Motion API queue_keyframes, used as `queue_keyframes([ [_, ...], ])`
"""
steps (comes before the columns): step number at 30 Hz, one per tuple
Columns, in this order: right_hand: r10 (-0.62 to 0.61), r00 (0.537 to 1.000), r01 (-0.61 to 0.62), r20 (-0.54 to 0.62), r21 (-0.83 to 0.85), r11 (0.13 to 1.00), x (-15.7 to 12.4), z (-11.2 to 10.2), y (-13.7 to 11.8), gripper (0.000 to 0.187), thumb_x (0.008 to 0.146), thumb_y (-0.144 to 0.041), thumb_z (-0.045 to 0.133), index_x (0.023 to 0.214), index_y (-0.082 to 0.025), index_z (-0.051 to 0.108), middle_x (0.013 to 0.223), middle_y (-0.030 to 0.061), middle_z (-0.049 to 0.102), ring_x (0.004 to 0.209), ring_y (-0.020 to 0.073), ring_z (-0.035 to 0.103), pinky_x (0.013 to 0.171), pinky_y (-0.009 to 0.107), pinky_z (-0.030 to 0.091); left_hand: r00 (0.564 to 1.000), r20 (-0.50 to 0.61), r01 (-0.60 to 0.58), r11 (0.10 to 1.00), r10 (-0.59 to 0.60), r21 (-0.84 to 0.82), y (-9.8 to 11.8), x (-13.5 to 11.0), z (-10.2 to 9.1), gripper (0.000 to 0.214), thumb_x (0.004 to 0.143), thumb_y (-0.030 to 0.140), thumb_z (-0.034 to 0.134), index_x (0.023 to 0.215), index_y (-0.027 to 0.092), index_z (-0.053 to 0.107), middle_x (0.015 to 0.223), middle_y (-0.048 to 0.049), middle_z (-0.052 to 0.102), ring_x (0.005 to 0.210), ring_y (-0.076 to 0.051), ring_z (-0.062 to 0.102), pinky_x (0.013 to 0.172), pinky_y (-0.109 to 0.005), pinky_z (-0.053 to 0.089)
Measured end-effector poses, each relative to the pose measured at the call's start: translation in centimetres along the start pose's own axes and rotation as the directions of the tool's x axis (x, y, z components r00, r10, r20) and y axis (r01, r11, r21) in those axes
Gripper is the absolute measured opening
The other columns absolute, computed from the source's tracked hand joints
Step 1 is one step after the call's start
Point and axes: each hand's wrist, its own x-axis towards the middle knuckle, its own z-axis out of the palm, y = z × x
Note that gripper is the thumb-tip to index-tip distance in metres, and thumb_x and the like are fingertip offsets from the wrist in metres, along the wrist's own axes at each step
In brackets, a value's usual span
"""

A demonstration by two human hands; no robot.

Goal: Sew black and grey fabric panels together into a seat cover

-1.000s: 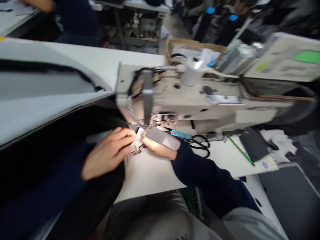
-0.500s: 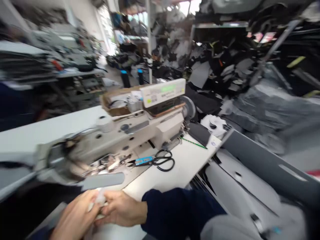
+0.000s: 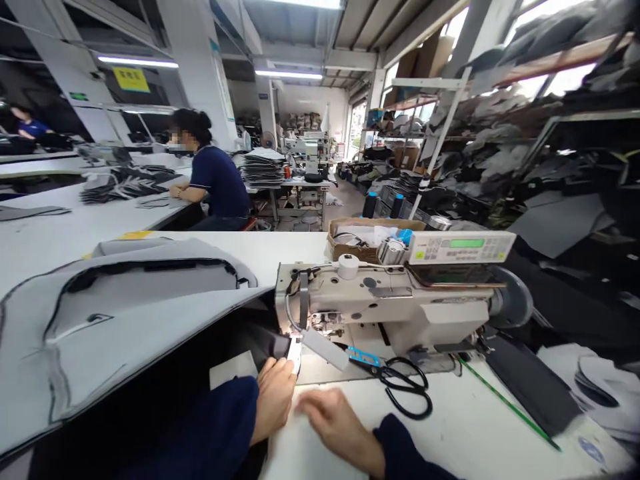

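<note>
No text can be read (the yellow sign [image 3: 131, 79] is blurred).

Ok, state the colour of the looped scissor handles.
Looped scissor handles: black, clearest in the head view.

The left hand [image 3: 275, 399] reaches forward, back upward, while the right hand [image 3: 337, 425], loosely curled, is just beside it.

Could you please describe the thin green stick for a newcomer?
Find the beige metal sewing machine. On the white tabletop before its right end, a thin green stick slants beside a dark grey flat piece. Unlike that wide neighbour, it is narrow and green.
</note>
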Motion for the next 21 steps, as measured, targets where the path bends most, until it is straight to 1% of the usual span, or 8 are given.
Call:
queue_keyframes([
  [1, -0.162, 0.986, 0.145, -0.043, -0.260, 0.955, 0.7, -1.0, 0.4, 0.028, 0.085, -0.020, 0.047, 0.109, -0.016, 0.061, 0.104, 0.0090, 0.064, 0.094, 0.0202, 0.059, 0.085, 0.035, 0.048, 0.999, -0.046, 0.024, 1.000, -0.025, -0.011, 0.3, -0.4, 0.1, 0.019, 0.073, 0.016, 0.049, 0.087, 0.017, 0.061, 0.093, -0.0090, 0.058, 0.089, -0.025, 0.049, 0.082, -0.043, 0.037],
  [3, -0.430, 0.901, 0.378, 0.055, -0.587, 0.716, 2.7, -2.3, 1.2, 0.036, 0.085, -0.013, 0.045, 0.120, -0.016, 0.053, 0.118, 0.0113, 0.058, 0.109, 0.0215, 0.053, 0.093, 0.035, 0.045, 0.989, -0.122, 0.084, 0.996, -0.087, -0.027, 0.7, -1.2, 0.4, 0.024, 0.075, 0.021, 0.053, 0.098, 0.017, 0.060, 0.101, -0.0094, 0.059, 0.095, -0.026, 0.048, 0.089, -0.046, 0.035],
  [6, -0.568, 0.779, 0.544, 0.266, -0.738, 0.400, 6.0, -2.4, 2.3, 0.021, 0.090, -0.012, 0.040, 0.101, -0.014, 0.057, 0.101, 0.0102, 0.059, 0.095, 0.0198, 0.053, 0.081, 0.032, 0.047, 0.949, -0.240, 0.191, 0.979, -0.203, -0.071, 1.0, -2.0, 0.6, 0.037, 0.074, 0.026, 0.059, 0.110, 0.021, 0.055, 0.122, -0.0081, 0.054, 0.115, -0.028, 0.041, 0.105, -0.054, 0.021],
  [9, -0.611, 0.718, 0.552, 0.333, -0.807, 0.209, 7.8, -1.8, 3.1, 0.022, 0.094, -0.014, 0.036, 0.085, -0.016, 0.056, 0.084, 0.0064, 0.056, 0.079, 0.0182, 0.049, 0.070, 0.031, 0.044, 0.916, -0.267, 0.274, 0.953, -0.299, -0.129, 0.9, -1.9, 0.1, 0.039, 0.066, 0.017, 0.060, 0.105, 0.021, 0.055, 0.127, -0.0072, 0.048, 0.118, -0.026, 0.039, 0.105, -0.049, 0.024],
  [13, -0.659, 0.672, 0.549, 0.339, -0.825, 0.136, 7.9, -1.6, 3.4, 0.026, 0.095, -0.016, 0.034, 0.080, -0.016, 0.056, 0.078, 0.0054, 0.053, 0.072, 0.0177, 0.045, 0.061, 0.030, 0.037, 0.963, -0.165, 0.207, 0.977, -0.212, -0.045, 0.5, -1.0, -1.3, 0.025, 0.061, 0.012, 0.056, 0.086, 0.017, 0.054, 0.106, -0.0085, 0.053, 0.096, -0.025, 0.047, 0.082, -0.041, 0.041],
  [16, -0.651, 0.692, 0.522, 0.313, -0.839, 0.151, 7.4, -1.6, 3.4, 0.027, 0.096, -0.018, 0.035, 0.078, -0.017, 0.055, 0.077, 0.0048, 0.053, 0.069, 0.0171, 0.045, 0.058, 0.029, 0.034, 0.977, -0.155, 0.151, 0.988, -0.147, 0.011, 0.5, -1.1, -1.9, 0.018, 0.066, 0.012, 0.053, 0.083, 0.017, 0.054, 0.102, -0.0079, 0.054, 0.092, -0.024, 0.048, 0.076, -0.041, 0.042],
  [19, -0.616, 0.730, 0.467, 0.295, -0.873, 0.136, 7.3, -1.3, 3.4, 0.025, 0.096, -0.019, 0.038, 0.076, -0.018, 0.054, 0.074, 0.0033, 0.052, 0.066, 0.0157, 0.047, 0.054, 0.028, 0.030, 0.952, -0.233, 0.188, 0.980, -0.199, -0.070, 0.8, -2.1, -1.7, 0.025, 0.069, 0.017, 0.055, 0.094, 0.018, 0.055, 0.113, -0.0074, 0.054, 0.102, -0.024, 0.047, 0.092, -0.044, 0.037],
  [21, -0.604, 0.738, 0.437, 0.301, -0.895, 0.087, 7.4, -0.9, 3.3, 0.021, 0.093, -0.016, 0.042, 0.075, -0.019, 0.053, 0.074, 0.0029, 0.052, 0.066, 0.0156, 0.047, 0.050, 0.028, 0.026, 0.913, -0.293, 0.247, 0.956, -0.285, -0.160, 0.9, -3.0, -1.3, 0.043, 0.067, 0.026, 0.060, 0.109, 0.019, 0.052, 0.125, -0.0076, 0.049, 0.117, -0.026, 0.042, 0.106, -0.049, 0.025],
])
